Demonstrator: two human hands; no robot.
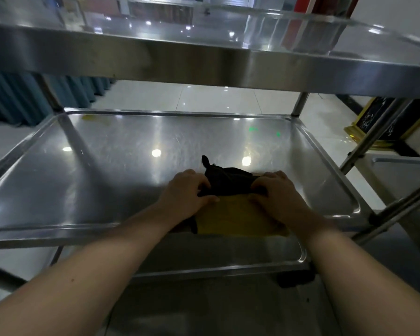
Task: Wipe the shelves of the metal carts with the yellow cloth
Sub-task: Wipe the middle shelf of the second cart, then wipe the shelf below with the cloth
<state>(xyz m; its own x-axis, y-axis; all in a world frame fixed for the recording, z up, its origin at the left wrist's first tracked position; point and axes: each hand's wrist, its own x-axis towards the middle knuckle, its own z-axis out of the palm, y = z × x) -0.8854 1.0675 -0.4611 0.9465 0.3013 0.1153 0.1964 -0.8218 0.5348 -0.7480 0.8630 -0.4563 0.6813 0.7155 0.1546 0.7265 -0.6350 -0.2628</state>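
Note:
A yellow cloth (238, 218) lies flat at the front edge of the metal cart's middle shelf (107, 170). Its far part looks black (228, 181) and is bunched up between my hands. My left hand (186, 196) grips the dark bunch from the left, fingers curled on it. My right hand (277, 195) presses and grips it from the right. Both forearms reach in under the cart's top shelf (204, 61). A lower shelf (228, 258) shows below the cloth.
A second metal cart (398, 175) stands close on the right, its slanted tubes beside my right arm. Upright posts (300, 104) hold the shelves at the corners. A teal curtain (22, 98) hangs at the left. Glossy white floor tiles lie beyond.

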